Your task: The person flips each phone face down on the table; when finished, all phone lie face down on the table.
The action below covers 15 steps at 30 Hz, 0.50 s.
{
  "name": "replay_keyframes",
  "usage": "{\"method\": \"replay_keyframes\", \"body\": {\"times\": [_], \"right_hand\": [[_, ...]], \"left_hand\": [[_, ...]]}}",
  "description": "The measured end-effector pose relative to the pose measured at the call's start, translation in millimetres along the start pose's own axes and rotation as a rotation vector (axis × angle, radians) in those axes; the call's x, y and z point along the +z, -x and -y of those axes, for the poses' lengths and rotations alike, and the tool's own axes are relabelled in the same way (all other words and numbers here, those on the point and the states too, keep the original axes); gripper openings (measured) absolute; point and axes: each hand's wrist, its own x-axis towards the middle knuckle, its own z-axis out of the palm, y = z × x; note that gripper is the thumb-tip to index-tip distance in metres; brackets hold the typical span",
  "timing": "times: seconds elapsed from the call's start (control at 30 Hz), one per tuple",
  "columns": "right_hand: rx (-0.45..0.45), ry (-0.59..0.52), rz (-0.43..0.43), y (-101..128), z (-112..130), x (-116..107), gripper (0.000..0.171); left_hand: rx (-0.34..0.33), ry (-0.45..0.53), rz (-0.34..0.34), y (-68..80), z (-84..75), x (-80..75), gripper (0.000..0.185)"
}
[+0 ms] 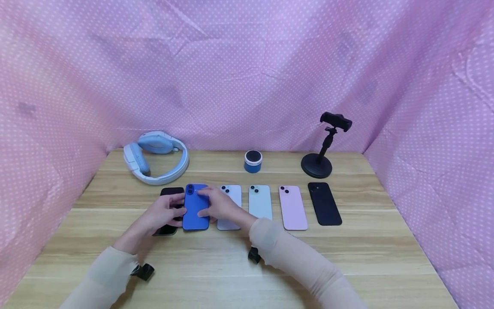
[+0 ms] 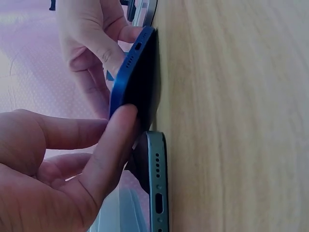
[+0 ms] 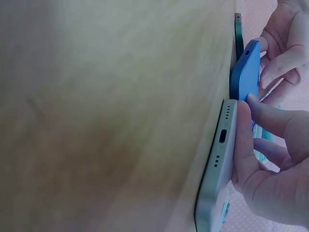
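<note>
A blue smartphone lies back up between both hands, tilted with its left edge raised off the table in the left wrist view. My left hand pinches that left edge, its thumb against the dark underside. My right hand holds the phone from the right, fingers and thumb on its blue back. Beneath my left hand lies a dark phone with a greenish frame, partly covered. The pale lavender-white phone lies under my right hand, close to the blue one.
Rightward in the row lie a pale green phone, a pink phone and a black phone. Behind stand light-blue headphones, a small blue speaker and a black phone stand. Pink dotted cloth encloses the table's back and sides.
</note>
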Motion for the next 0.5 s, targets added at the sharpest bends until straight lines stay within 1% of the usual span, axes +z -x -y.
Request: {"method": "replay_keyframes", "body": {"times": [0.17,0.3,0.37,0.5], "right_hand": [[-0.032,0.063,0.019,0.4,-0.8,-1.0,0.059],[-0.047,0.096,0.040,0.3,-2.0,-0.8,0.058],[-0.047,0.100,0.047,0.1,-2.2,-0.8,0.057],[-0.049,0.112,0.052,-0.9,-2.2,-1.1,0.057]], "left_hand": [[0.001,-0.048,-0.014,-0.2,-0.9,1.0,0.065],[0.008,-0.112,-0.020,-0.4,-2.2,2.1,0.063],[0.014,-0.158,-0.025,-0.2,-3.7,3.4,0.062],[0.031,-0.288,-0.038,1.3,-9.3,7.5,0.059]]}}
